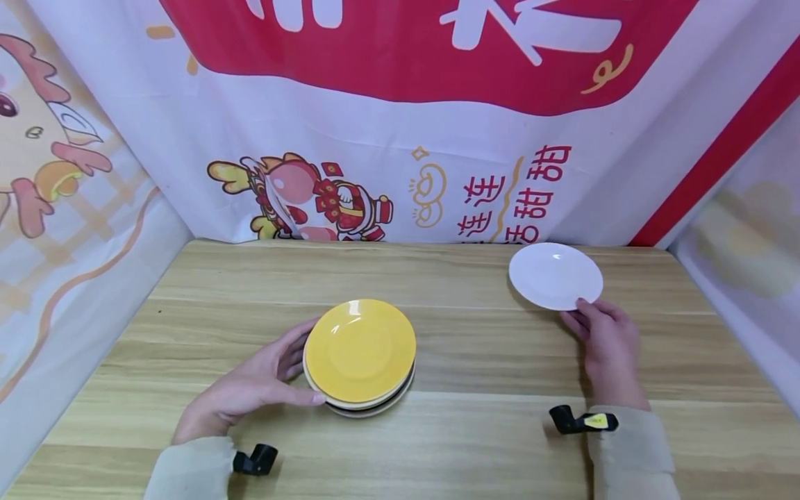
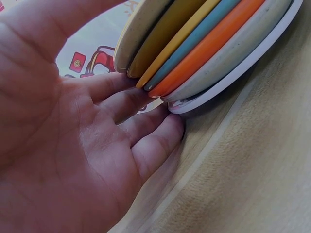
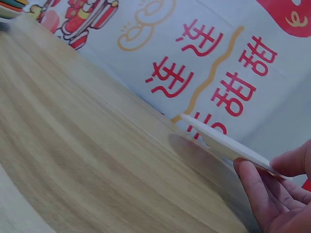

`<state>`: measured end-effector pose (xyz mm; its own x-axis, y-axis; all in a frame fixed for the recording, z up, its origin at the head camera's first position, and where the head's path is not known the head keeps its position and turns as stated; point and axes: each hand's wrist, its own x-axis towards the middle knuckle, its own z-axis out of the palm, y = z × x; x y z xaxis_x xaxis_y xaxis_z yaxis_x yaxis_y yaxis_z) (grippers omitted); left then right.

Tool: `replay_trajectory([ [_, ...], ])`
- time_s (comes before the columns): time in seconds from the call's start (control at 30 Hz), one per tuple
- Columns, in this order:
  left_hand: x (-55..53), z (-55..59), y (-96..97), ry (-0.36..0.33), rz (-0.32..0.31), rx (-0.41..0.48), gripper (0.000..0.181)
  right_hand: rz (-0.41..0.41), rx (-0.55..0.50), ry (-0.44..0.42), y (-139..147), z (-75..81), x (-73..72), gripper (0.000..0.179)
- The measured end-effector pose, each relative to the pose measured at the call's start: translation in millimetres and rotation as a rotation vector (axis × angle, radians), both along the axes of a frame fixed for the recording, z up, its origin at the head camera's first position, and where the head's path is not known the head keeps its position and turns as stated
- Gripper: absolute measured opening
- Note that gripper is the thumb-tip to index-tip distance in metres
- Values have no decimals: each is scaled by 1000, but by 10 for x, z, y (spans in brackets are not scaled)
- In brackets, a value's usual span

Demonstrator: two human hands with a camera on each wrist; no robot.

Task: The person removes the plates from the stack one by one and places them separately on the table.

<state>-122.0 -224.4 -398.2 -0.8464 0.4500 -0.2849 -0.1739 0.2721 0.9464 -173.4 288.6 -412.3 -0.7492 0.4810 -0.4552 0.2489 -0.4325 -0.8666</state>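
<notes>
A stack of plates (image 2: 204, 53) stands on the wooden table, with a yellow plate (image 1: 361, 351) on top. Cream, mustard, teal, orange, grey and white rims show from the side. My left hand (image 1: 262, 385) cups the left side of the stack, thumb along the near rim and fingers against the edges; in the left wrist view the fingertips (image 2: 170, 128) touch the lower rims. Farther back on the right, my right hand (image 1: 609, 337) pinches a white plate (image 1: 555, 276) by its near edge, thumb above and fingers below. The plate's shadow falls on the table under it.
The wooden table (image 1: 475, 430) ends at a printed cloth backdrop (image 1: 400, 167) close behind the white plate. Cloth walls (image 1: 75, 208) close in the left and right sides. A black wrist mount (image 1: 255, 460) sits at each sleeve.
</notes>
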Motion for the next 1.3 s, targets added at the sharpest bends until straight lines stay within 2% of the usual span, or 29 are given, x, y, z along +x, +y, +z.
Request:
replay_trajectory([
  [0.17, -4, 3, 4, 9, -3, 1, 113, -89, -76, 15, 135, -8, -25, 30],
  [0.5, 11, 9, 6, 7, 6, -8, 113, -181, -79, 28, 306, -31, -23, 33],
  [0.6, 11, 10, 6, 5, 7, -7, 113, -216, -105, 63, 348, -30, -17, 34],
  [0.9, 5, 9, 10, 9, 5, -8, 113, -329, -202, 83, 494, -28, 20, 37],
  [1.13, 13, 13, 4, -4, 4, -5, 113, -353, -207, 43, 593, -45, 35, 62],
  [1.3, 10, 8, 4, 5, -2, 0, 113, -408, -170, 27, 649, -43, 46, 42],
])
